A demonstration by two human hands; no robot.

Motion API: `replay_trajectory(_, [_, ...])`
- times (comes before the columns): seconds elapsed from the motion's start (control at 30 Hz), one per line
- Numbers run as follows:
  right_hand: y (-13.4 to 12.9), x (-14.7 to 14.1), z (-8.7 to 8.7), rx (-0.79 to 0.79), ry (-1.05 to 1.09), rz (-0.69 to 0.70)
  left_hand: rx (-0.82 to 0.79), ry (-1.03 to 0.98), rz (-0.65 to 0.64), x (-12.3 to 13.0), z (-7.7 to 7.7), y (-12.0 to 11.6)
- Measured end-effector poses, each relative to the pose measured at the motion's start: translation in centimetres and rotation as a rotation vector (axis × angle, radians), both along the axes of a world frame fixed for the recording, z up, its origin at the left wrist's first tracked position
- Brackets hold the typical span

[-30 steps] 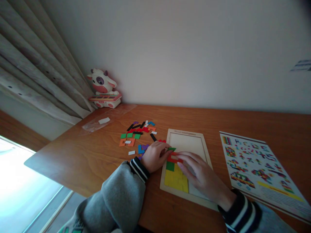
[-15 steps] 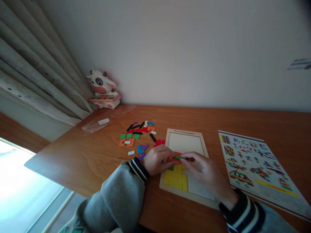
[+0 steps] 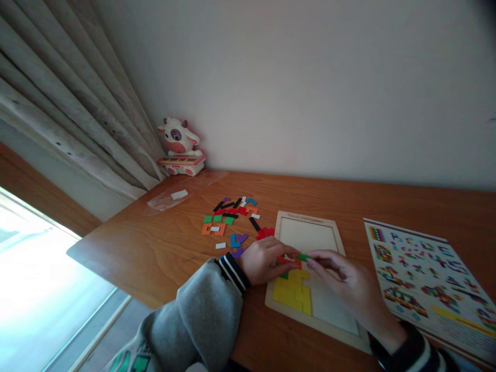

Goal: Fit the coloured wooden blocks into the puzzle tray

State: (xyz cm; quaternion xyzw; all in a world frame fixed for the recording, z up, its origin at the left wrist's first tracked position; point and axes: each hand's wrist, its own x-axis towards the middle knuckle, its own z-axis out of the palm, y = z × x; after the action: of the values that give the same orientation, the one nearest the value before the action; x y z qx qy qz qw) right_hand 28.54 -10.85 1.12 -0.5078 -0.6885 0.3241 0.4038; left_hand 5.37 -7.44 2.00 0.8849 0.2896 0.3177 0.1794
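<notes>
My right hand (image 3: 343, 276) pinches a small green puzzle piece (image 3: 302, 257) between thumb and fingertips, just above the wooden puzzle tray (image 3: 310, 219). My left hand (image 3: 263, 261) reaches over the tray's left rim, its thumb and forefinger closed about a red puzzle piece (image 3: 285, 260); the fingers hide part of it. The left fingertips are close to the green piece, and I cannot tell whether they touch it. Yellow pieces (image 3: 292, 294) lie fitted together in the tray's lower left, with a bit of green beside my left thumb.
Loose red pieces (image 3: 265, 233), orange pieces (image 3: 220, 227) and several other colours lie left of the tray. A printed pattern sheet (image 3: 411, 258) lies to the right. Behind are a clear plastic bag (image 3: 158, 204) and a cow toy (image 3: 182, 150) by the curtain (image 3: 77, 103).
The view has swung slightly left, so everything sits further right. The green piece, earlier seen edge-on between both hands, now shows its flat face in my right fingertips.
</notes>
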Motion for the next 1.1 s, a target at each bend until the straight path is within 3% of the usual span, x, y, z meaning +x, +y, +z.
replay_trajectory(0.23, [0.4, 0.3, -0.1, 0.011, -0.006, -0.006, 0.018, 0.016, 0.004, 0.0, 0.1, 0.0])
replay_trajectory(0.5, [0.2, 3.5, 0.8, -0.310, -0.119, 0.152, 0.089, 0.087, -0.063, 0.1, -0.2, 0.3])
replay_trajectory(0.63, [-0.8, 3.7, 0.8, -0.408, -0.171, 0.196, 0.082, 0.111, -0.066, 0.2, -0.2, 0.2])
replay_trajectory(0.93, [-1.7, 2.2, 0.9, -0.290, -0.369, 0.220, 0.087, 0.130, -0.074, 0.2, 0.1, 0.1])
replay_trajectory(1.1, [-1.3, 2.4, 0.1, -0.364, -0.331, 0.268, 0.094, 0.144, -0.070, 0.2, -0.1, 0.1])
